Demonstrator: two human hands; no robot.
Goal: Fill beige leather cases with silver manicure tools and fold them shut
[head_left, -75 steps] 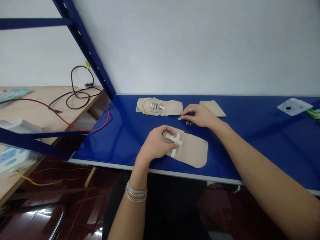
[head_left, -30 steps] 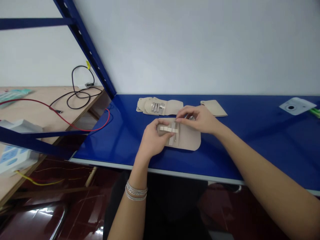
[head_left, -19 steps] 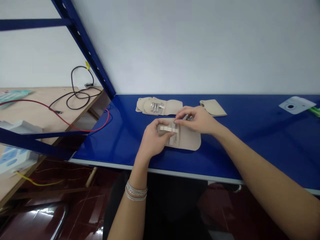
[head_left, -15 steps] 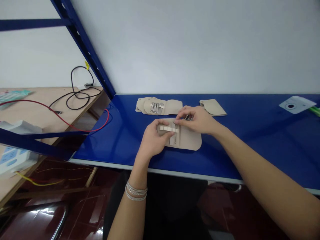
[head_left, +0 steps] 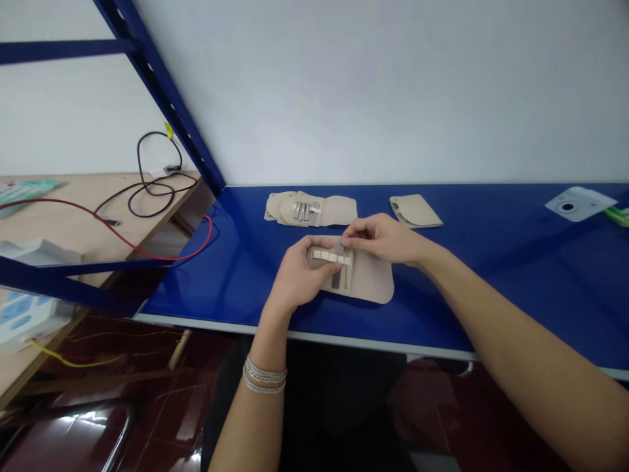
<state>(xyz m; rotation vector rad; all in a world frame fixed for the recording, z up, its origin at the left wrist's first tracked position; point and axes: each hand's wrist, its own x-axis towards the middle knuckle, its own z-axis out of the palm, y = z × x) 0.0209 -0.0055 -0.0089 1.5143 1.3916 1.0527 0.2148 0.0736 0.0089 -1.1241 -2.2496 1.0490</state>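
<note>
An opened beige case (head_left: 372,275) lies on the blue table near its front edge. A band of pale loops (head_left: 330,256) crosses its left part, with a flat dark metal tool (head_left: 336,280) and a thin metal tool (head_left: 346,278) under it. My left hand (head_left: 301,270) grips the case's left side, its thumb on the band. My right hand (head_left: 386,238) pinches at the case's top edge, by the upper end of the thin tool; its fingertips hide most of what they hold.
Behind lie stacked open beige cases (head_left: 339,210) with metal tools, and a folded beige case (head_left: 417,211). A white pouch (head_left: 574,204) is at the right. A red cable (head_left: 210,231) loops over the blue table's left edge (head_left: 184,269), beside a blue metal frame (head_left: 171,98).
The dark metal pieces seen under my right hand earlier no longer show. The flat tool now looks dark instead of bright. The right side of the case sits slightly lower.
</note>
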